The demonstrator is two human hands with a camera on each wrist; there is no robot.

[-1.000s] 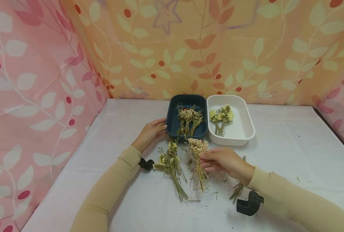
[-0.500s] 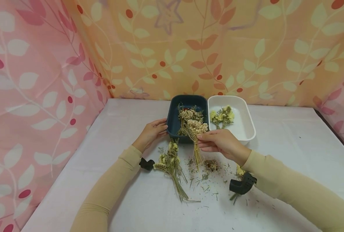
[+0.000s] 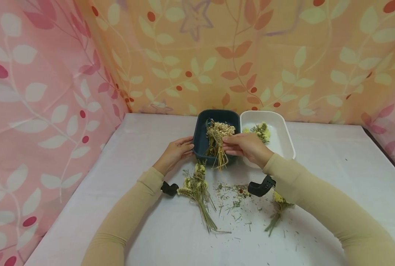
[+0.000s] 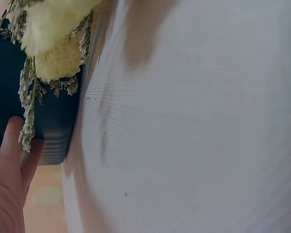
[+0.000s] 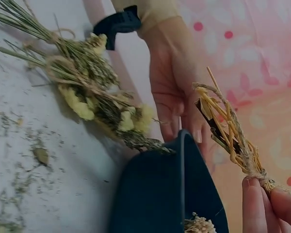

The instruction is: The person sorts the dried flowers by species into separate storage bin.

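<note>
Your white worktop (image 3: pixel 317 177), walled by leaf-print curtains (image 3: pixel 44 74), fills the lower frame.

At centre frame sit the dark blue tray (image 3: pixel 201 136) and, just right of it, the white tray (image 3: pixel 284 138) with yellow flowers (image 3: pixel 262 131) inside. Your left hand (image 3: pixel 175 151) rests with straight fingers against the blue tray's left wall. Your right hand (image 3: pixel 245 146) pinches a cream dried bunch (image 3: pixel 220 135) over the blue tray, stems hanging past its near rim. Below centre lie a loose bunch (image 3: pixel 195 190), a smaller yellow sprig (image 3: pixel 277 207) to its right, and scattered crumbs (image 3: pixel 232 195) between them.
</note>
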